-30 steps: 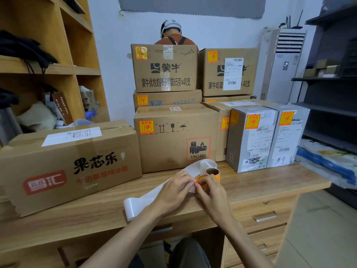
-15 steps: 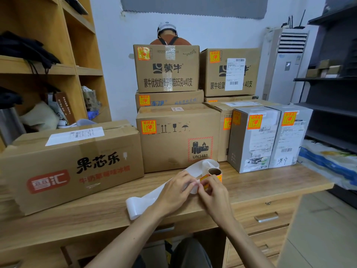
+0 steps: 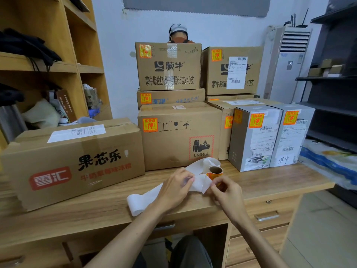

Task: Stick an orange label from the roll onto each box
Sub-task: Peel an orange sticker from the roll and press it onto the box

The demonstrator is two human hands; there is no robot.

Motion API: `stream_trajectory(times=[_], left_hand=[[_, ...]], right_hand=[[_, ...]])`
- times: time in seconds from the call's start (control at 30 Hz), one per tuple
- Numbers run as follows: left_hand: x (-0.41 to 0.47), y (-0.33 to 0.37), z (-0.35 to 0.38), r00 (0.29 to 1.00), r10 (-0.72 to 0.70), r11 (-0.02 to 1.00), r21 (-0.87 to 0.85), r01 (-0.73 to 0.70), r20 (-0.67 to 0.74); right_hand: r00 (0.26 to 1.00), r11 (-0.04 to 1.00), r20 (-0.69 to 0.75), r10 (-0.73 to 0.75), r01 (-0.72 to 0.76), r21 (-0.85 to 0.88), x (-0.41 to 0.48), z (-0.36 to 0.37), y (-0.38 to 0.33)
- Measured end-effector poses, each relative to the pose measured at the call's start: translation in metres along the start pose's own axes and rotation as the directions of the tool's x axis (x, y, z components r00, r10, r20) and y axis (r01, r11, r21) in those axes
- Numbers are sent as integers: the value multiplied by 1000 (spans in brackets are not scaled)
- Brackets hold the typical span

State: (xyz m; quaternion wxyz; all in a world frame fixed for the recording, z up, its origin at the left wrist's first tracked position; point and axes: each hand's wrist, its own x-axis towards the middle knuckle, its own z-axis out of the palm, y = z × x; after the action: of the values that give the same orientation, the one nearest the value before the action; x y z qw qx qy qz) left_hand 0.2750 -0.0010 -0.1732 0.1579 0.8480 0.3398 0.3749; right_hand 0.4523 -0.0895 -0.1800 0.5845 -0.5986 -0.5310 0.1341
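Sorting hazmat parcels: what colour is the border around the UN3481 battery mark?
Red hatching, on the UN3481 mark; head view.

- The label roll [image 3: 215, 172] stands on end on the desk [image 3: 270, 180], brown core up, with orange labels around it.
- Its white backing strip [image 3: 146, 198] trails left toward the desk edge.
- The UN3481 box [image 3: 179, 144] and both grey boxes [image 3: 255, 144] [image 3: 289, 140] each carry an orange label [image 3: 150, 124] near the top.
- The large left box [image 3: 77, 161] lies lengthwise, with a white slip on top.

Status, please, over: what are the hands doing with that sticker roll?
Left hand pinches white backing strip. Right hand pinches label roll. Big left box shows no orange label. Nothing blocks it.
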Motion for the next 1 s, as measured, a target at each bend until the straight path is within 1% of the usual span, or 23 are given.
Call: stream_trajectory(times=[0.07,0.2,0.33,0.5,0.6,0.67,0.7,0.77,0.83,0.93,1.0], left_hand=[[0,0,0,1000,-11,1000,8,11,-3],[-1,4,-2,999,-51,999,11,51,-4],[-1,8,-3,995,-99,995,-30,99,-10],[0,9,-5,983,-167,981,-111,159,-70],[4,11,-10,983,-167,984,-82,161,-73],[10,14,-18,990,-132,991,-20,131,-53],[13,18,-23,991,-123,992,-17,123,-55],[18,29,-35,987,-130,988,-94,121,-93],[20,43,-47,979,-174,969,-194,152,-103],[20,61,-61,966,-256,924,-304,231,-44],[20,65,-68,954,-301,892,-357,278,-7]], right_hand=[[1000,1000,7,18,-19,18,0,-7,-4],[996,991,55,73,-79,109,0,-23,-8],[992,975,37,122,-126,181,2,-36,-12],[996,982,-43,80,-71,174,2,-50,-23],[995,990,-87,48,-36,138,4,-54,-28],[996,999,-93,-19,23,45,6,-53,-33],[993,997,-89,-73,72,-18,8,-51,-35],[978,976,-76,-193,183,-120,11,-45,-41],[961,949,-54,-271,257,-182,13,-34,-48],[934,902,-9,-358,343,-264,15,-13,-61],[888,823,42,-458,441,-358,14,1,-70]])
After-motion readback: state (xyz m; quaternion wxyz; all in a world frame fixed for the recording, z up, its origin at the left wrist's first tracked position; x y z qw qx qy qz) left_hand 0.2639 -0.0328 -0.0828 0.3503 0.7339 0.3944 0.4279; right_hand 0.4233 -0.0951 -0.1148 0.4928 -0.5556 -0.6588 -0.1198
